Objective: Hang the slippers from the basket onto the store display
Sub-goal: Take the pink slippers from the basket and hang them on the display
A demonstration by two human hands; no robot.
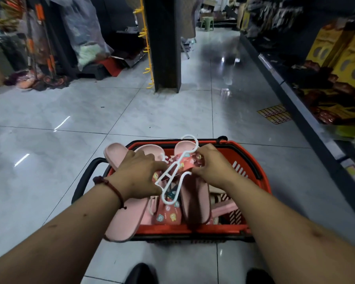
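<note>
Both forearms are stretched forward and down over one red basket [244, 228] set on the tiled floor [49, 119]. The left hand [139, 175], palm down, is curled over a pink slipper [125, 214]. The right hand [211, 165] is pinched on the printed strap [193, 160] held in one white hanger [172, 175]. Three pink soles are counted in the basket.

Single head-worn wide-angle view; faces forward and down along store aisle; left hand [139, 173], right hand [211, 167] and basket [172, 229] close below lens; floor [131, 111] recedes toward top
</note>
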